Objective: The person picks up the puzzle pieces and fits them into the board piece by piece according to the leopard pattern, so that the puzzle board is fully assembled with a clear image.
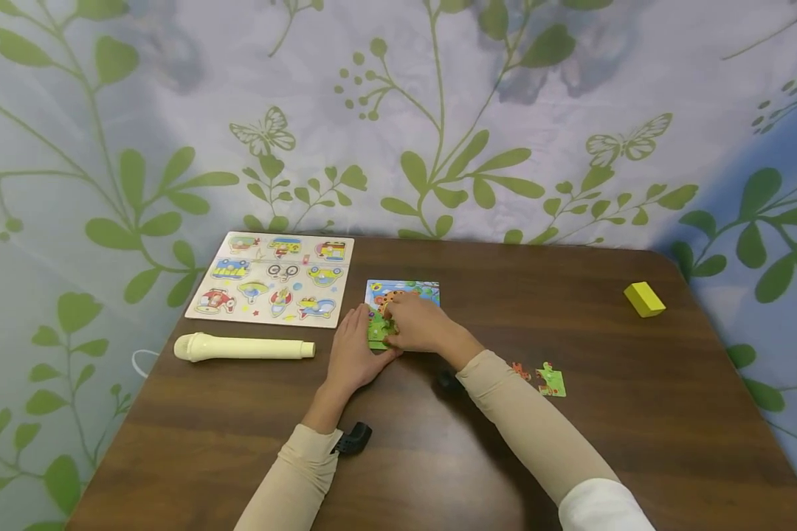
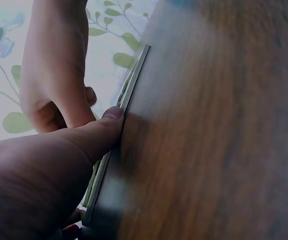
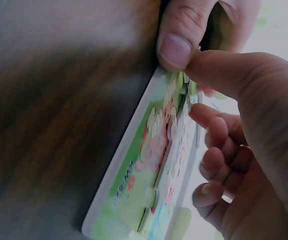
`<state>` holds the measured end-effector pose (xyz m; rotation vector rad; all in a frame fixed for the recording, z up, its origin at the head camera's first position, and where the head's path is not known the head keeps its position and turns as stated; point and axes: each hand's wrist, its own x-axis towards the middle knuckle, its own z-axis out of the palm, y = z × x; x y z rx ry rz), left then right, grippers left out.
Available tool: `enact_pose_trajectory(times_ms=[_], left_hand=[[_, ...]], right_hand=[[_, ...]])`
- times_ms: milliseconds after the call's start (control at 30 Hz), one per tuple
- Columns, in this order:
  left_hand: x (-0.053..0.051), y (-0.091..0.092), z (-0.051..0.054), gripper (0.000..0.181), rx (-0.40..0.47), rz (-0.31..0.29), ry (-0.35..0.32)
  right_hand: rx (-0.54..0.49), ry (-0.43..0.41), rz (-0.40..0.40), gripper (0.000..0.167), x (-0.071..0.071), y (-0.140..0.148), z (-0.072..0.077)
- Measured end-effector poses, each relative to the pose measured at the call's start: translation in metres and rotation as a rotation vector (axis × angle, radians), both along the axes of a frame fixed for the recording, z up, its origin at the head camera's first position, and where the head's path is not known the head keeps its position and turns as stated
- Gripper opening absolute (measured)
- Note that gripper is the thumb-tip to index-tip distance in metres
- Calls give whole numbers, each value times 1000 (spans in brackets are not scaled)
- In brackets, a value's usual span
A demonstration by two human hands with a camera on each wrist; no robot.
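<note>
A small jigsaw puzzle in a flat tray [image 1: 426, 290], with a spotted animal printed on it, lies on the table below both hands. My left hand [image 1: 353, 355] holds the tray at its left side, the thumb against its near edge in the left wrist view. With curled fingers, my right hand [image 1: 420, 324] pinches a greenish puzzle piece [image 3: 192, 90] at the tray's surface; the fingers mostly hide it. Some pieces sit in the tray [image 3: 115, 172], seen from the side in the right wrist view. A loose green piece [image 1: 553, 380] and a reddish piece [image 1: 521, 371] lie right of the right forearm.
A wooden vehicle peg board [image 1: 271, 286] lies at the back left. In front of it is a cream toy microphone [image 1: 252, 348]. A yellow block [image 1: 644, 299] stands far right on the brown table [image 1: 637, 442]. A leaf-patterned cloth [image 1: 345, 147] hangs behind.
</note>
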<state>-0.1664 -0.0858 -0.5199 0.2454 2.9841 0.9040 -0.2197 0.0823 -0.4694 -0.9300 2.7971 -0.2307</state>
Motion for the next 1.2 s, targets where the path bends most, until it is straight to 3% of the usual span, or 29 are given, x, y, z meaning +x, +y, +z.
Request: enact_pose_trajectory(times_ms=[267, 567, 900, 1200], left_hand=[[-1, 1, -1, 105, -20, 3, 9], [0, 1, 1, 105, -21, 3, 7], [0, 1, 3, 104, -5, 4, -3], [1, 2, 4, 105, -8, 6, -10]], right_hand=[[-19, -19, -5, 43, -1, -3, -6], [-69, -46, -6, 57, -4, -11, -8], [-124, -91, -66, 51, -3, -7, -12], [-164, -117, -84, 55, -5, -9, -15]])
